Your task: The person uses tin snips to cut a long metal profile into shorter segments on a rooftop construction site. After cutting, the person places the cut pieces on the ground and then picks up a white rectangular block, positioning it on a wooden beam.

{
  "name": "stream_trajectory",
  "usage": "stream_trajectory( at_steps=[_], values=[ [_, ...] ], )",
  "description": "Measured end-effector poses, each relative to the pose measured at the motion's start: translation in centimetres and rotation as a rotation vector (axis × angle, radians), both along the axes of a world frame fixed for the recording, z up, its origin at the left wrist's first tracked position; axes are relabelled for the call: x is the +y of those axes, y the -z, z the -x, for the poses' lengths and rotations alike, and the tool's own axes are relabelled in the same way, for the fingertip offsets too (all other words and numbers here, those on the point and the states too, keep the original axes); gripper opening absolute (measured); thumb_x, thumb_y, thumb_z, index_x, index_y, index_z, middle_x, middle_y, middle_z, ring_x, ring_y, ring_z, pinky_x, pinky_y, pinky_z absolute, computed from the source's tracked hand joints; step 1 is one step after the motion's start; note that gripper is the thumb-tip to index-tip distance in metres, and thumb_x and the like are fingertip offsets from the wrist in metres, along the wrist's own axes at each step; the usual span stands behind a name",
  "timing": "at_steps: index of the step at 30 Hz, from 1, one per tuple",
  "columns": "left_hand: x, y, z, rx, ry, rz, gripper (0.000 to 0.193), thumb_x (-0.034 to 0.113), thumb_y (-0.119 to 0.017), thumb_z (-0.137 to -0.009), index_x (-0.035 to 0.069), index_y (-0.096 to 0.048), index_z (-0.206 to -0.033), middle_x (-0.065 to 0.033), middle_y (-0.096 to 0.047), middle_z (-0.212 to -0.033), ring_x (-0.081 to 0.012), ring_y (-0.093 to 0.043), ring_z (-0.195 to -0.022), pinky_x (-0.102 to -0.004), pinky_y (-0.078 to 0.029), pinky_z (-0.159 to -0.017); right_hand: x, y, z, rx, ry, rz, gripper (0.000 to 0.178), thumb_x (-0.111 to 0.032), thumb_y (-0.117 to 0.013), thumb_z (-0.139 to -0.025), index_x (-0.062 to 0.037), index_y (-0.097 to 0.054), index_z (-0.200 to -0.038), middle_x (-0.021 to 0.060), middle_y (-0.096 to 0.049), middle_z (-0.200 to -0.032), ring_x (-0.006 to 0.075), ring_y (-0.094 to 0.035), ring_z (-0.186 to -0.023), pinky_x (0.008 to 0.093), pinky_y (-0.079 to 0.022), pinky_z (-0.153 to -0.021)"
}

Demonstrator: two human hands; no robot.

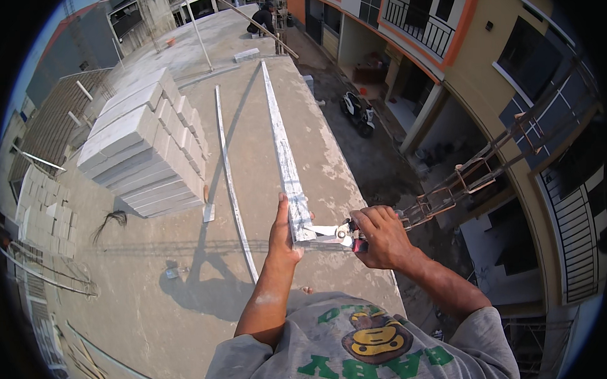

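Observation:
A long straight bar (283,150), smeared white, stretches away from me and narrows into the distance. My left hand (283,231) grips its near end, thumb along the left side and the other fingers mostly hidden beneath. Against that end sits a plier-like hand tool (338,235) with pale metal jaws, a round pivot and a dark and red handle part; its exact kind is unclear. My right hand (384,239) is closed around the handle side of this tool, which is partly covered by the fingers.
Stacked pale blocks (145,141) stand at the left, beside a thin long strip (228,172) on the concrete slab. The slab's edge (343,165) drops toward an alley with a parked motorbike (358,113). A rebar frame (463,177) rises at the right. Another person (263,20) crouches far off.

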State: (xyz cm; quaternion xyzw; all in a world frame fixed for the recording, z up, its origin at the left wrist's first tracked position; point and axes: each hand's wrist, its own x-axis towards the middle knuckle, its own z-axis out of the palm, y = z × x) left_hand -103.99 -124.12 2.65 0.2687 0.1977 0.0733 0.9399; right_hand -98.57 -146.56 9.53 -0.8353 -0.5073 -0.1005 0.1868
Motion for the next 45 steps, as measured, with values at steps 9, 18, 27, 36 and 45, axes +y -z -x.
stream_trajectory(
  at_steps=[9,18,27,36,45],
  values=[
    [-0.2,-2.4,-1.6,-0.002,-0.017,0.021,0.053,0.058,-0.057,-0.093,0.007,-0.059,-0.108,-0.0073,-0.063,-0.084,-0.018,-0.063,-0.073,-0.0324,-0.053,-0.055,-1.3,0.3,2.1,0.167,0.152,-0.108,0.066,-0.017,-0.083,-0.064,-0.0018,-0.053,-0.121,0.0152,-0.056,-0.104,0.0339,-0.055,-0.097,0.0439,-0.043,-0.085],
    [1.9,-7.3,-3.7,-0.257,0.069,0.135,0.049,0.044,-0.057,-0.097,-0.002,-0.058,-0.113,-0.0134,-0.069,-0.09,-0.0208,-0.071,-0.074,-0.0332,-0.061,-0.054,-2.4,2.8,4.1,0.291,0.226,-0.274,0.062,-0.019,-0.083,-0.066,-0.0003,-0.054,-0.118,0.0156,-0.056,-0.097,0.0355,-0.054,-0.092,0.0441,-0.043,-0.081],
    [0.7,-9.7,-4.0,-0.208,0.039,-0.137,0.04,0.027,-0.07,-0.091,-0.002,-0.056,-0.115,-0.0151,-0.067,-0.092,-0.0254,-0.069,-0.085,-0.0366,-0.057,-0.076,-4.5,5.9,6.9,0.487,0.385,-0.178,0.05,-0.023,-0.083,-0.067,-0.0006,-0.057,-0.104,0.0194,-0.057,-0.094,0.0393,-0.056,-0.091,0.0465,-0.045,-0.079],
    [-0.1,-9.7,-3.7,-0.03,0.111,-0.26,0.033,0.01,-0.065,-0.086,-0.006,-0.054,-0.112,-0.0165,-0.065,-0.095,-0.0307,-0.07,-0.088,-0.0403,-0.056,-0.078,-5.6,7.5,8.7,0.586,0.452,-0.117,0.051,-0.027,-0.084,-0.067,-0.0004,-0.058,-0.102,0.0197,-0.057,-0.094,0.038,-0.057,-0.089,0.0451,-0.046,-0.079],
    [0.7,-9.6,-3.6,-0.031,0.058,-0.189,0.047,0.01,-0.067,-0.082,-0.012,-0.049,-0.119,-0.0217,-0.064,-0.097,-0.039,-0.07,-0.087,-0.0472,-0.059,-0.069,-5.7,7.2,8.5,0.598,0.458,-0.145,0.046,-0.026,-0.083,-0.068,-0.0024,-0.056,-0.097,0.0213,-0.056,-0.094,0.0392,-0.056,-0.093,0.0477,-0.045,-0.08]
  ],
)
